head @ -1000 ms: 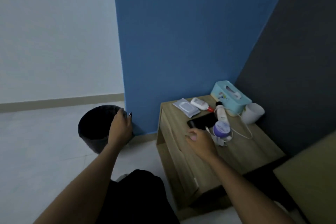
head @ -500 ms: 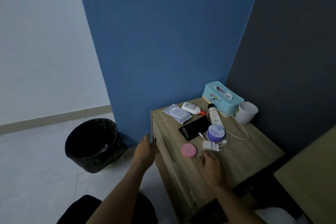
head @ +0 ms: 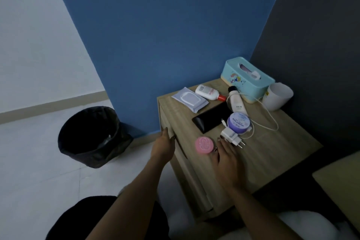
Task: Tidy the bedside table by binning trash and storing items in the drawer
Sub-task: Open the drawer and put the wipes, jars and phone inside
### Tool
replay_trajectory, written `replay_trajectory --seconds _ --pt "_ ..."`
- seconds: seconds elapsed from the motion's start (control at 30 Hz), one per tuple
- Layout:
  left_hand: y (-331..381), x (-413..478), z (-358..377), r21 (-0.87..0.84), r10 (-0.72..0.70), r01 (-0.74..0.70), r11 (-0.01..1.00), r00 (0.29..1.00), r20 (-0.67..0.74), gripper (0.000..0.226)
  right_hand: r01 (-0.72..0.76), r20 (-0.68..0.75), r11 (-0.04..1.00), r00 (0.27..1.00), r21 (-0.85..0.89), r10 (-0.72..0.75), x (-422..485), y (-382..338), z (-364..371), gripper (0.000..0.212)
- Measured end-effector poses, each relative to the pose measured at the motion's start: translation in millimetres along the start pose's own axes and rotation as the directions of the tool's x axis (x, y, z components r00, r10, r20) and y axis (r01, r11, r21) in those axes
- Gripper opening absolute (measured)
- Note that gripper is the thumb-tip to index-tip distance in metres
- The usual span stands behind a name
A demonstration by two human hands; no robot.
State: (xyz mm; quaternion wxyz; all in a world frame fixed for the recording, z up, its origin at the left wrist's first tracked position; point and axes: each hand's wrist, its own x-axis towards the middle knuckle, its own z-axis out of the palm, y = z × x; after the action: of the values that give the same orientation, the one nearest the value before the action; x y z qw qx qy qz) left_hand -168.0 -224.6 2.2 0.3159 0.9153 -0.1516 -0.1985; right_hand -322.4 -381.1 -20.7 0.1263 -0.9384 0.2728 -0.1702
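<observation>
Two hands: our left grip (head: 163,146) meets the drawer (head: 192,177) lip, closure unclear; our right grip (head: 228,160) lies flat, empty, beside the pink tin (head: 204,145), probably light and rigid; pinch its rim.

**A bedroom at home**

A small wooden table (head: 272,154) is standing in a corner against a blue wall (head: 175,35), carrying a tissue box (head: 247,82), wipes (head: 190,99), a lotion bottle (head: 208,92), a cream jar (head: 239,120), a phone (head: 212,119) and a charger (head: 231,136). A lined bin (head: 91,136) is sitting on the tiled floor (head: 29,171) beside it.
</observation>
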Motion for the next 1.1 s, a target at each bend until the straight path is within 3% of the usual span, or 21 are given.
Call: replay_trajectory --seconds 0.23,0.47,0.7,1.0,1.1 --pt "2 18 18 0.005 0.019 -0.019 1.000 1.000 0.018 0.051 -0.010 -0.057 0.999 0.998 0.034 0.012 0 -3 4 0.048" --pt "-6 33 31 -0.023 0.020 -0.019 1.000 0.998 0.064 0.077 -0.034 -0.056 0.999 0.998 0.032 0.036 0 -2 4 0.047" --pt "0 33 27 -0.174 0.050 -0.036 0.984 0.996 0.077 0.090 -0.021 -0.054 1.000 0.998 0.015 0.022 0 0 3 0.047" --pt "-25 17 -3 -0.160 0.130 -0.114 0.981 0.988 0.089 0.108 -0.018 -0.052 1.000 0.998 0.022 0.019 1 0 2 0.047" --pt "-39 7 -18 -0.190 0.088 -0.065 0.980 0.989 0.117 0.113 -0.012 -0.037 1.000 0.999 0.012 0.012 -1 1 1 0.047"
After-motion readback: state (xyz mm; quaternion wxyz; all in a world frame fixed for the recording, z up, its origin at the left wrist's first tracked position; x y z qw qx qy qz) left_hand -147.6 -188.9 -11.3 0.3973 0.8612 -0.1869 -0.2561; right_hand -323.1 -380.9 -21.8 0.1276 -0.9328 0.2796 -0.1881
